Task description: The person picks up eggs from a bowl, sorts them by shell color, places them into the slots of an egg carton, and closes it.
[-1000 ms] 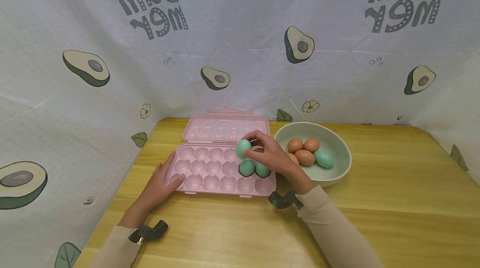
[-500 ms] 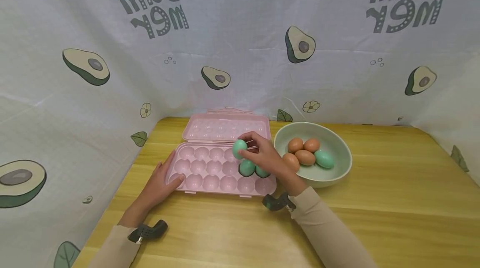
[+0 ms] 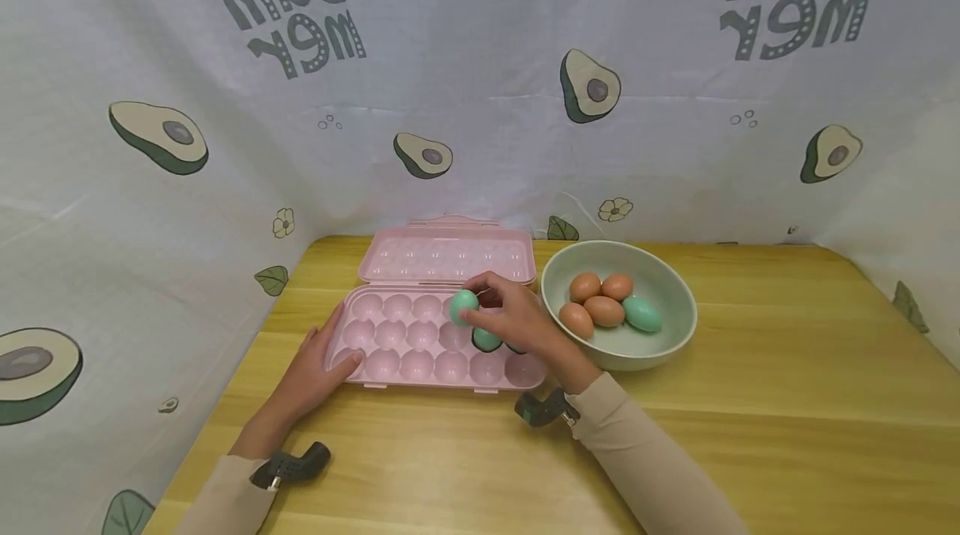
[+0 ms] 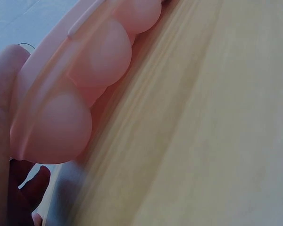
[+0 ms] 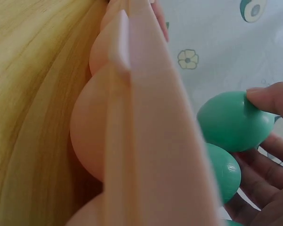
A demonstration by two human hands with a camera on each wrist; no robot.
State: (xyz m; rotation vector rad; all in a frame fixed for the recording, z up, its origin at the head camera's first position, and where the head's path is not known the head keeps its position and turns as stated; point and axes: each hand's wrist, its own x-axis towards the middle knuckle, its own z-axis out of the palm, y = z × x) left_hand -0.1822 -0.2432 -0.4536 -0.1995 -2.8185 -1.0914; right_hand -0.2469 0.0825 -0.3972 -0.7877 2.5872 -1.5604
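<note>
My right hand pinches a green egg between thumb and fingers, over the back row of the pink egg carton. Below it another green egg sits in a middle-row cup; one beside that is mostly hidden by the hand. Seen from the right wrist, the held egg is above the carton's rim. At the carton's left end, my left hand holds the edge, its thumb over the front corner. In the left wrist view, fingertips show beyond the carton's rounded cups.
Right of the carton stands a pale green bowl with several brown eggs and one green egg. The carton's lid lies folded back behind it. A printed cloth hangs around the wooden table.
My right hand has carried the green egg a little to the left over the carton. The left hand keeps its place. The whole head view has shifted slightly.
</note>
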